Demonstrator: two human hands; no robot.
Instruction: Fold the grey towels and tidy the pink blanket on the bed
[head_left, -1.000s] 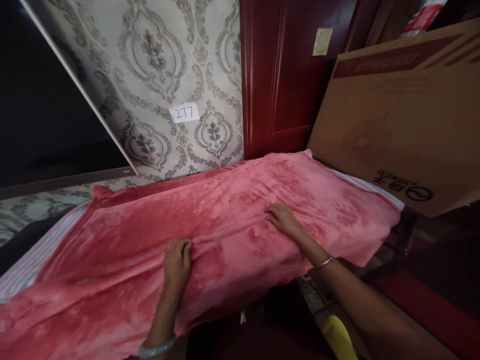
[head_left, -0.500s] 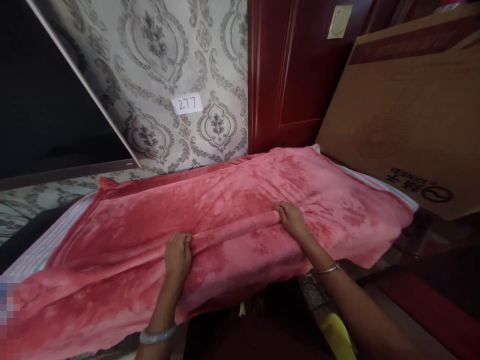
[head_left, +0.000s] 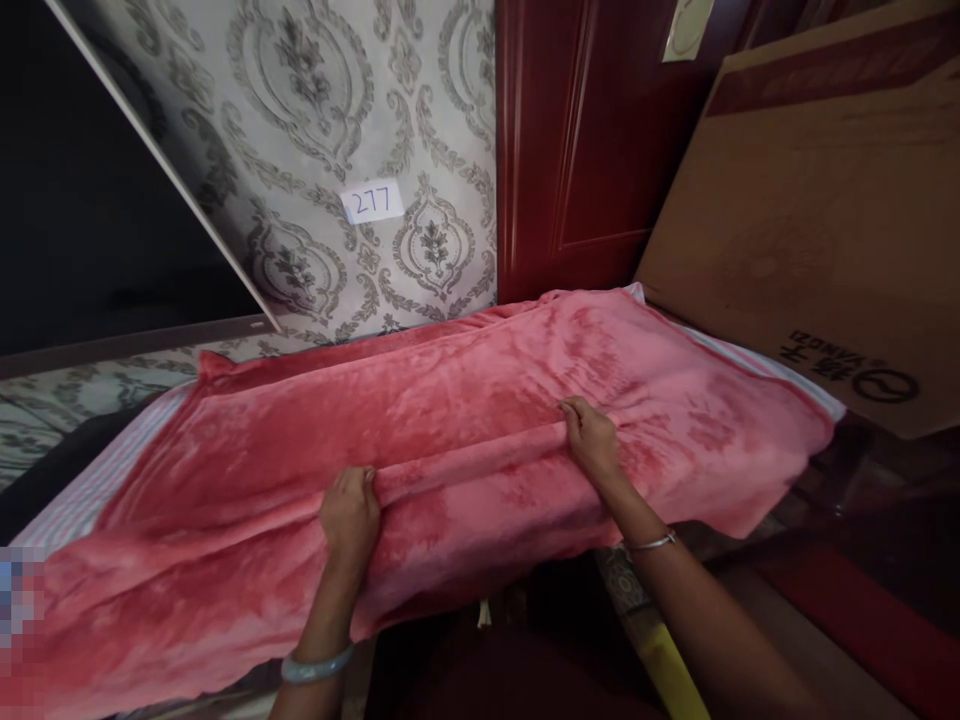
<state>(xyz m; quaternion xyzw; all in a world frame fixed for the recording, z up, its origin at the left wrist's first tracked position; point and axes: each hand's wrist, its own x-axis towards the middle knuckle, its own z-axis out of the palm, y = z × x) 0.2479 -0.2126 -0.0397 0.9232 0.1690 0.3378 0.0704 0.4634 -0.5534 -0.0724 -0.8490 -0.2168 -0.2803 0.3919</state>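
A plush pink-red blanket (head_left: 480, 500) is spread over a long surface and hangs down over its near side. My left hand (head_left: 351, 515) grips a raised fold of it left of centre, fingers closed round the cloth. Farther right, my right hand (head_left: 591, 437) pinches the same fold, which runs as a ridge between both hands. Under the blanket, a striped cloth (head_left: 124, 465) shows at the left end and along the right edge. What lies below the striped cloth is hidden.
A large cardboard box (head_left: 810, 220) leans at the right, close to the blanket's end. Behind are patterned wallpaper with a paper label (head_left: 373, 201) and a dark red door panel (head_left: 577, 140). A black screen (head_left: 112, 200) stands at the left. Something yellow (head_left: 667, 665) is low by my right forearm.
My left hand has shifted slightly left and my right hand slightly right, both still gripping the fold. The view has tilted a little; the blanket lies almost the same.
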